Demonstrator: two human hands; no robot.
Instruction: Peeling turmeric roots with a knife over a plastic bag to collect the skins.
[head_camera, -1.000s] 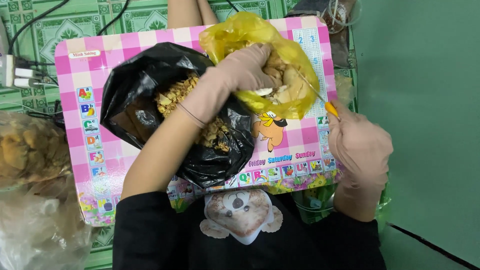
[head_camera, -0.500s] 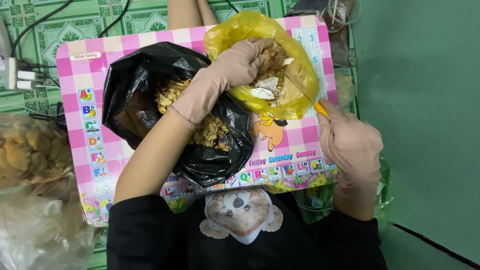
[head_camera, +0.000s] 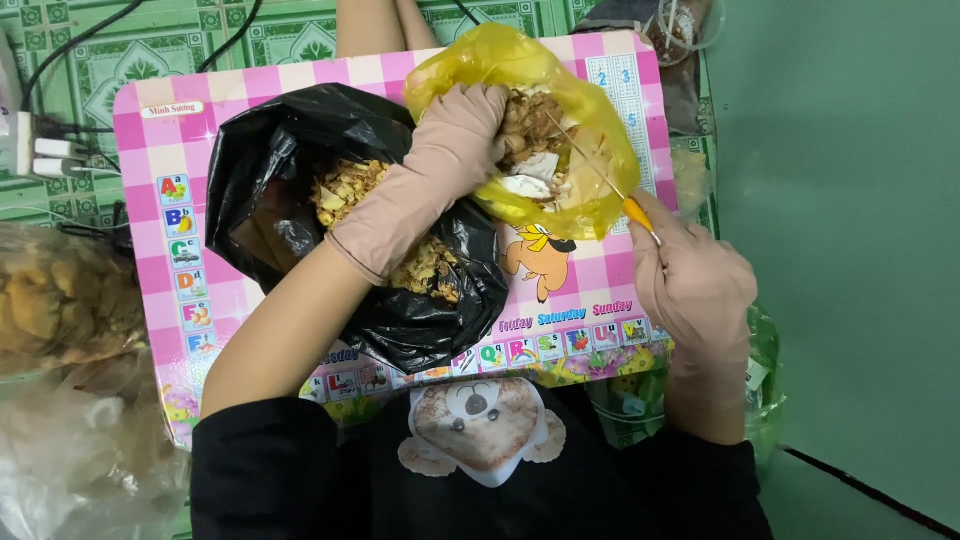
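Left hand (head_camera: 462, 135) moved deeper into yellow bag (head_camera: 520, 120) since earlier frame, fingers now buried among brown pieces; grasp not clear, cannot tell; right hand (head_camera: 693, 290) clenched on orange-handled knife (head_camera: 605, 180), blade reaching into same bag; black bag (head_camera: 340, 220) of brown scraps beside it, under left forearm; both bags on pink checked board (head_camera: 600, 290).

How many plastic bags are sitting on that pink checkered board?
2: a black bag at the board's middle left, and a yellow bag at its upper right. Others may lie off the board.
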